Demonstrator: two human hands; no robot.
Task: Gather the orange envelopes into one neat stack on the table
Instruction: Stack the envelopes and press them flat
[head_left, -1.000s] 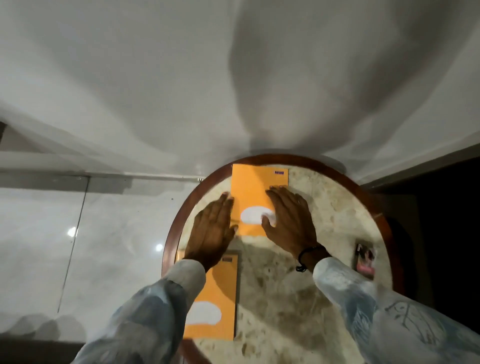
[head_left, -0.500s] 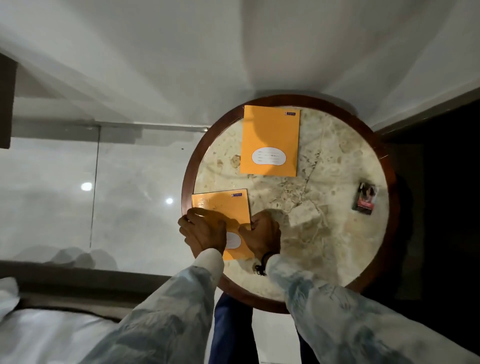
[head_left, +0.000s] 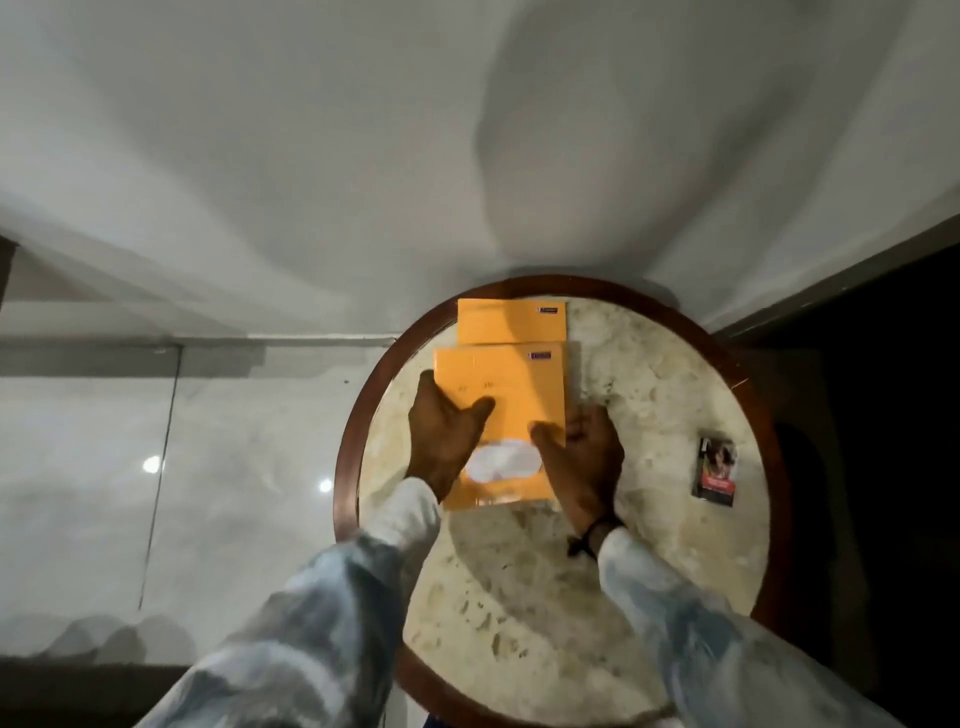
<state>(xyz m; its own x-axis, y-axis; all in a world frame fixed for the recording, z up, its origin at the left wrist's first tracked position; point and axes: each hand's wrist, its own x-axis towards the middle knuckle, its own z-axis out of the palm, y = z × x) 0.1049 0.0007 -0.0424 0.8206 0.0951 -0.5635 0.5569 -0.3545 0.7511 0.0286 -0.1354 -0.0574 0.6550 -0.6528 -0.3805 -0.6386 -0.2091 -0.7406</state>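
Observation:
An orange envelope with a white oval label (head_left: 511, 405) is held by both hands over the round marble table (head_left: 649, 374). My left hand (head_left: 441, 441) grips its left edge with the thumb on top. My right hand (head_left: 584, 457) grips its right edge, thumb on the face. This envelope covers the near half of a second orange envelope (head_left: 511, 323) lying flat at the table's far edge; only that one's top strip shows. The held envelope sits slightly left of the lower one.
A small dark and red packet (head_left: 717, 470) lies at the table's right side. The table has a dark wooden rim (head_left: 348, 467). A glossy tiled floor (head_left: 156, 467) spreads to the left and a white wall stands behind.
Both hands have carried the near-left envelope from the table's front left up to the far envelope and now hold it partly over that one.

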